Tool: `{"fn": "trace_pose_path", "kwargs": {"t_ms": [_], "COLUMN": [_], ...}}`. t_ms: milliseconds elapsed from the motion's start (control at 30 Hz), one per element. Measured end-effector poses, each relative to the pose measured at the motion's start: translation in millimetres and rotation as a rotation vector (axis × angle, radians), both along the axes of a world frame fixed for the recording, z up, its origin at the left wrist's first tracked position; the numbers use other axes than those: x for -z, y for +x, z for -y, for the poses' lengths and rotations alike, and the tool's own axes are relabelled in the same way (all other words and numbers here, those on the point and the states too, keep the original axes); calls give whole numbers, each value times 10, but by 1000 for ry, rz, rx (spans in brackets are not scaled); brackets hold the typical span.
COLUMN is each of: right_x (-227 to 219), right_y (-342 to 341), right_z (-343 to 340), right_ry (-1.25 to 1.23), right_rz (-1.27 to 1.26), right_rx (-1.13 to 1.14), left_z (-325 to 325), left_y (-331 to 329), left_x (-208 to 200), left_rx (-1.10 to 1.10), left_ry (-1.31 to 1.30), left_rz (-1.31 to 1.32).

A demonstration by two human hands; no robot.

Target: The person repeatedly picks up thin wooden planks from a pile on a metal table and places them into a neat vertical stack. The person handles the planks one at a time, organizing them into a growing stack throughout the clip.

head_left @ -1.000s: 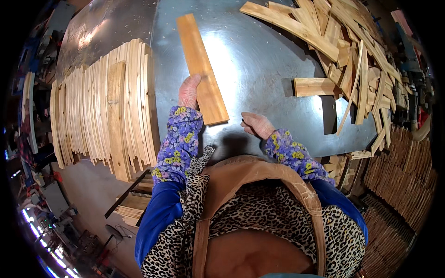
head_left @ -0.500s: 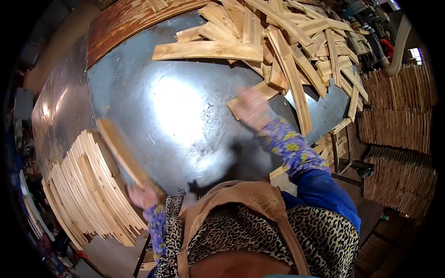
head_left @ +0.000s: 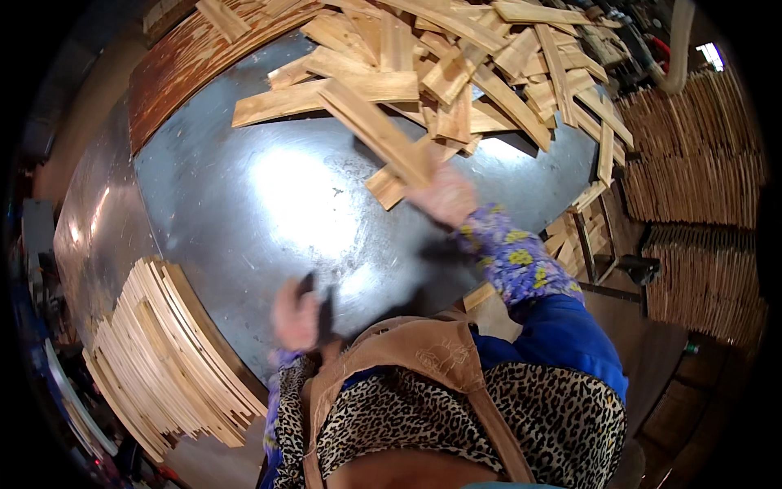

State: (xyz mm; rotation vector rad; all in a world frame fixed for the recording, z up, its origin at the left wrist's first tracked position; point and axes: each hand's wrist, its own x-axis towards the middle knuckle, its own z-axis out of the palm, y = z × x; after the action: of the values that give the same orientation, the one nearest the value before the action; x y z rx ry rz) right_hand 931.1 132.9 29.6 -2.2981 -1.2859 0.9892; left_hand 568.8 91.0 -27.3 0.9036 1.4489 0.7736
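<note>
A wooden slat [head_left: 373,130] is gripped at its near end by my right hand [head_left: 444,196], tilted above the metal tabletop. Its far end points up and left over the loose pile of slats [head_left: 505,65]. Beneath it, another short slat [head_left: 384,187] lies on the metal. My left hand [head_left: 296,314], blurred, hovers over the near left of the table with fingers apart and nothing in it. To its left, a row of slats [head_left: 167,350] stands on edge, packed side by side.
The shiny metal table [head_left: 220,244] spreads beneath both hands. A worn reddish-brown board [head_left: 183,77] lies along the far left edge. Tall stacks of wood [head_left: 700,155] rise at the right, beside a metal frame [head_left: 586,244]. A pale hose [head_left: 678,49] hangs at the far right.
My left hand has let go of a slat, now against the edge-standing row, and moved right. My right hand has lifted a long slat from the pile. The view has shifted slightly.
</note>
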Motion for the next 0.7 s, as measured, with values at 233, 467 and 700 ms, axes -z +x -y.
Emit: {"fn": "trace_pose_path", "kwargs": {"t_ms": [233, 467, 700], "right_x": [487, 874, 952], "right_y": [-70, 2344, 2967], "right_z": [-32, -967, -1250], "right_ry": [58, 385, 109], "right_rz": [-288, 272, 613], "right_rx": [-357, -95, -182], "left_z": [-76, -433, -307], "left_y": [1129, 474, 422], "left_x": [995, 963, 679], "left_rx": [217, 1, -162], "left_ry": [-189, -537, -459], "left_rz": [453, 939, 1323]}}
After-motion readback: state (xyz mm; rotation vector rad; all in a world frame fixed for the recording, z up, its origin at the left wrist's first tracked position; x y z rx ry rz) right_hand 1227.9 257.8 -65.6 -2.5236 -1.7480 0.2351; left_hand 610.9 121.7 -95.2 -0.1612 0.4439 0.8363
